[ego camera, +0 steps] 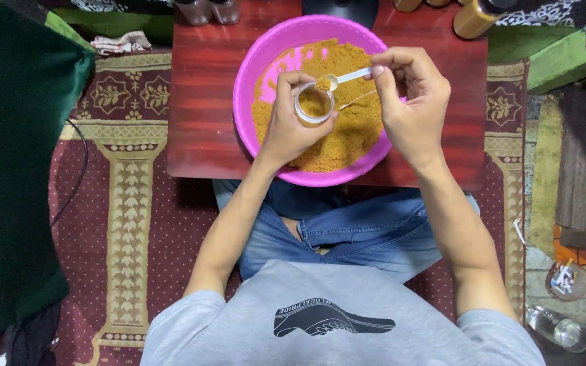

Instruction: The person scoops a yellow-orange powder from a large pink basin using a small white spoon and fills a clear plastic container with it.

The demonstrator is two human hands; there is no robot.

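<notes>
- the small jar (pixel 314 105), open-mouthed and already partly filled with orange-brown powder, sits upright in the air just above the powder bed, near the middle of the pink basin (pixel 252 68).
- the left hand (pixel 289 129) wraps the jar from below and from the person's side, its fingers curled round the wall and pressed against it, thumb toward the near rim; the mouth is left bare and faces straight up.
- the white spoon (pixel 347 76) lies with its long axis roughly level, running from the right hand toward the left; its loaded bowl hangs right over the jar's far-right rim, touching or nearly touching it, which one cannot be told.
- the right hand (pixel 412 102) pinches the spoon's handle end between thumb and fingertips, the other fingers folded loosely; it stays to the right of the jar and a little farther from the body.
- so the jar mouth lies to the left of and just below the spoon's grip, along the line of the handle; the right hand is the nearer to the spoon, the left to the jar.
- the basin rests on a low red table (pixel 198 122), with the person's crossed legs in blue jeans (pixel 347 227) beneath its near edge and a patterned rug (pixel 130 203) around.
</notes>
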